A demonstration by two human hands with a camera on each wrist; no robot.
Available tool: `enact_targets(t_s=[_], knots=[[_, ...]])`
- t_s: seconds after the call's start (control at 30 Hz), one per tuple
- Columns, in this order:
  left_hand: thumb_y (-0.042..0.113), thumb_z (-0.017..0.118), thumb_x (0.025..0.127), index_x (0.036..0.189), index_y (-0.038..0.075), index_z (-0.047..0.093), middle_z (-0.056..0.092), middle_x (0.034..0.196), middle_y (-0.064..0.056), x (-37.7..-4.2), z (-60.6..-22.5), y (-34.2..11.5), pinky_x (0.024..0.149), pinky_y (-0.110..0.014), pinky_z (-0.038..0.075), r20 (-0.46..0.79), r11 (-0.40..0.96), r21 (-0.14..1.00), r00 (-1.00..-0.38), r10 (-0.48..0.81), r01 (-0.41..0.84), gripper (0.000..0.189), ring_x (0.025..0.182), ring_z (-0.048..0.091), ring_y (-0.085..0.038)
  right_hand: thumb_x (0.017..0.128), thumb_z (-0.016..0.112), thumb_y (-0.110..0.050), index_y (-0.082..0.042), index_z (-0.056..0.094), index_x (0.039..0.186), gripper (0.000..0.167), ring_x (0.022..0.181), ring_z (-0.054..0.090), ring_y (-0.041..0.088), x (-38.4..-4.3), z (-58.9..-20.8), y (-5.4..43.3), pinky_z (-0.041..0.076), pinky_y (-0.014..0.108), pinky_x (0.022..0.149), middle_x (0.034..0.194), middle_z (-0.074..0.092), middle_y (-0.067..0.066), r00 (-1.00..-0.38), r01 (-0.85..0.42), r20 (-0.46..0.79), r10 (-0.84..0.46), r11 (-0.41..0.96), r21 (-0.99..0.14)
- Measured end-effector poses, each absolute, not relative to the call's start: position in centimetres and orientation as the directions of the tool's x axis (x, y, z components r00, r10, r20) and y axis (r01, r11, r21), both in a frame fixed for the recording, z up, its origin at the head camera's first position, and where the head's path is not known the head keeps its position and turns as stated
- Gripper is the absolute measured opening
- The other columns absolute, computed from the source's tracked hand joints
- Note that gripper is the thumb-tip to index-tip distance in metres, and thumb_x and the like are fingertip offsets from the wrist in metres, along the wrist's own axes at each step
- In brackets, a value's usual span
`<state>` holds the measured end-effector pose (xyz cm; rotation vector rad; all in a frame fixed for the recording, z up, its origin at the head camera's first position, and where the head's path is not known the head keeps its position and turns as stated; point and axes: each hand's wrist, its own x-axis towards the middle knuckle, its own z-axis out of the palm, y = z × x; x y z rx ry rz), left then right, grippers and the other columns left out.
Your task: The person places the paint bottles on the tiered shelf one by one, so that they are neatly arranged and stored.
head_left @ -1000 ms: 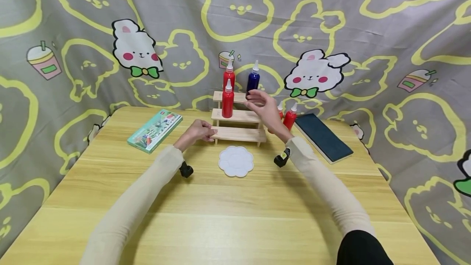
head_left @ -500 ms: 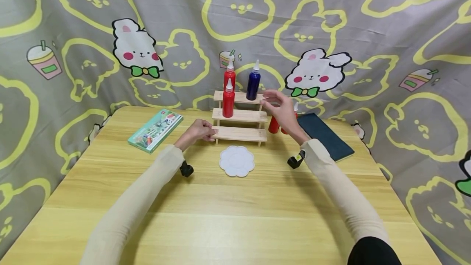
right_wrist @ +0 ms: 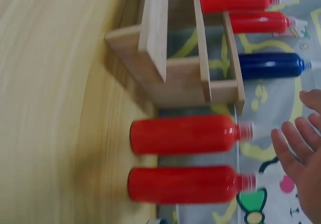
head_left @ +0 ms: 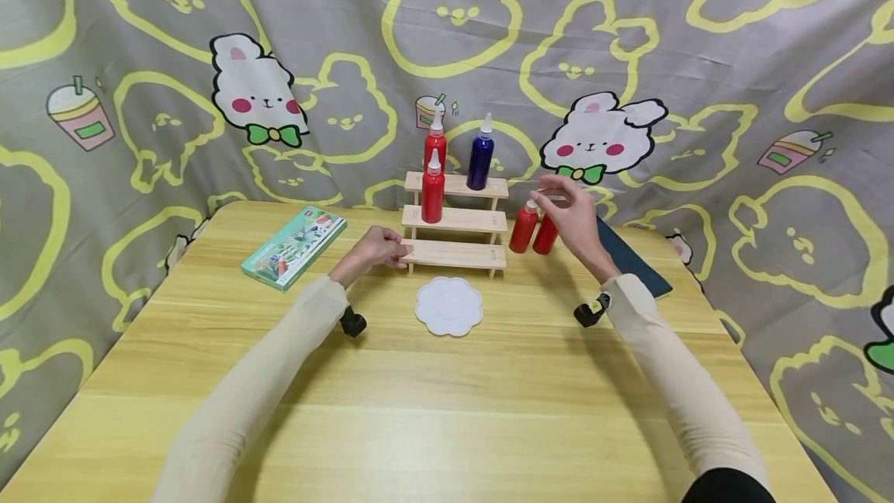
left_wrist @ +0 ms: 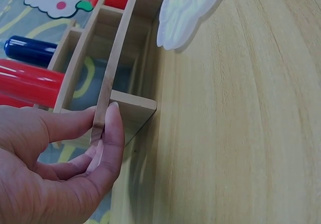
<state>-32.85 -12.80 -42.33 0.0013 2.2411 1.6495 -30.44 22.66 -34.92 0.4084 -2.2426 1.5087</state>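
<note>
- Our left hand (head_left: 375,248) pinches the left end of the wooden stand's (head_left: 454,254) lowest shelf between thumb and fingers; the stand sits near the middle of the tabletop's (head_left: 419,410) far edge.
- Our right hand (head_left: 574,217) holds nothing, its fingers loosely bent with thumb apart, beside the tops of two red bottles. We cannot tell whether it touches a nozzle.
- That near red bottle (head_left: 522,233) and its neighbour (head_left: 545,236) stand upright just right of the stand, towards the tabletop's far right corner.
- To grasp one well, we should lower the fingers round its body, since the thin nozzle probably gives poor grip.
- The bottles stand close, so a narrow approach seems safest.
- A light left-hand pinch should steady the stand and its loaded shelves.
</note>
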Motion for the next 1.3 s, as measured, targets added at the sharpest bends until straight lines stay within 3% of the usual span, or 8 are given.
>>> enact_targets(t_s=[0.3, 0.57, 0.67, 0.83, 0.9, 1.03, 1.17, 1.3], knots=[[0.007, 0.069, 0.101, 0.116, -0.006, 0.057, 0.062, 0.096, -0.01, -32.8, -42.1, -12.7, 0.085, -0.034, 0.067, -0.278, 0.339, 0.92, -0.939, 0.204, -0.199, 0.024, 0.067, 0.069, -0.012, 0.1, 0.067, -0.003, 0.011, 0.065, 0.124, 0.027, 0.096, 0.063, 0.006, -29.9, -35.4, 25.2, 0.054, 0.014, 0.086, 0.116, 0.068, 0.024, -0.847, -0.465, 0.528, 0.061, 0.399, -0.791], [0.007, 0.069, 0.101, 0.109, -0.002, 0.055, 0.059, 0.101, -0.011, -32.9, -42.2, -12.9, 0.088, -0.035, 0.067, -0.283, 0.311, 0.927, -0.936, 0.209, -0.211, 0.019, 0.068, 0.071, -0.011, 0.098, 0.069, -0.001, 0.012, 0.061, 0.124, 0.029, 0.089, 0.063, 0.003, -30.0, -36.9, 26.4, 0.052, 0.008, 0.08, 0.112, 0.067, 0.022, -0.842, -0.436, 0.527, 0.113, 0.431, -0.79], [0.007, 0.069, 0.101, 0.107, -0.002, 0.055, 0.058, 0.101, -0.011, -32.9, -42.3, -12.9, 0.087, -0.034, 0.067, -0.286, 0.302, 0.929, -0.934, 0.213, -0.216, 0.017, 0.067, 0.07, -0.012, 0.097, 0.07, 0.001, 0.014, 0.057, 0.129, 0.037, 0.095, 0.063, 0.014, -30.0, -37.4, 26.5, 0.05, 0.008, 0.079, 0.118, 0.063, 0.031, -0.855, -0.413, 0.504, 0.121, 0.43, -0.803], [0.01, 0.069, 0.102, 0.117, -0.004, 0.054, 0.059, 0.105, -0.012, -32.9, -42.2, -12.8, 0.086, -0.03, 0.066, -0.307, 0.325, 0.917, -0.93, 0.201, -0.232, 0.025, 0.068, 0.07, -0.011, 0.094, 0.078, -0.009, 0.01, 0.051, 0.138, 0.055, 0.117, 0.059, 0.04, -32.0, -40.3, 28.1, 0.047, 0.006, 0.081, 0.13, 0.058, 0.03, -0.903, -0.323, 0.414, 0.118, 0.449, -0.833], [0.011, 0.069, 0.102, 0.121, -0.005, 0.053, 0.06, 0.108, -0.013, -33.0, -42.3, -12.7, 0.084, -0.029, 0.066, -0.313, 0.333, 0.913, -0.928, 0.2, -0.236, 0.029, 0.068, 0.071, -0.01, 0.093, 0.081, -0.013, 0.006, 0.049, 0.142, 0.062, 0.123, 0.057, 0.041, -32.9, -41.5, 28.7, 0.048, 0.006, 0.082, 0.133, 0.057, 0.027, -0.924, -0.279, 0.368, 0.1, 0.48, -0.832], [0.009, 0.069, 0.102, 0.116, -0.004, 0.054, 0.06, 0.103, -0.012, -33.0, -42.3, -12.7, 0.084, -0.03, 0.067, -0.305, 0.324, 0.918, -0.93, 0.204, -0.23, 0.025, 0.067, 0.071, -0.01, 0.092, 0.082, -0.015, 0.003, 0.043, 0.148, 0.071, 0.129, 0.054, 0.04, -33.1, -42.0, 28.6, 0.056, 0.026, 0.097, 0.138, 0.054, 0.025, -0.955, -0.217, 0.29, 0.064, 0.52, -0.826], [0.007, 0.068, 0.102, 0.113, -0.005, 0.055, 0.061, 0.098, -0.011, -33.0, -42.4, -12.7, 0.087, -0.034, 0.067, -0.287, 0.31, 0.927, -0.933, 0.216, -0.213, 0.021, 0.067, 0.07, -0.011, 0.094, 0.081, -0.016, 0.0, 0.041, 0.151, 0.072, 0.133, 0.052, 0.041, -33.5, -42.7, 28.5, 0.048, 0.054, 0.113, 0.142, 0.052, 0.025, -0.963, -0.189, 0.259, 0.072, 0.502, -0.844], [0.007, 0.068, 0.102, 0.116, -0.006, 0.054, 0.06, 0.101, -0.011, -33.0, -42.5, -12.8, 0.085, -0.032, 0.067, -0.295, 0.304, 0.926, -0.93, 0.22, -0.222, 0.023, 0.068, 0.071, -0.012, 0.094, 0.08, -0.012, 0.0, 0.044, 0.15, 0.067, 0.133, 0.053, 0.042, -33.6, -43.4, 28.2, 0.045, 0.056, 0.119, 0.145, 0.052, 0.026, -0.968, -0.17, 0.236, 0.088, 0.461, -0.871]])
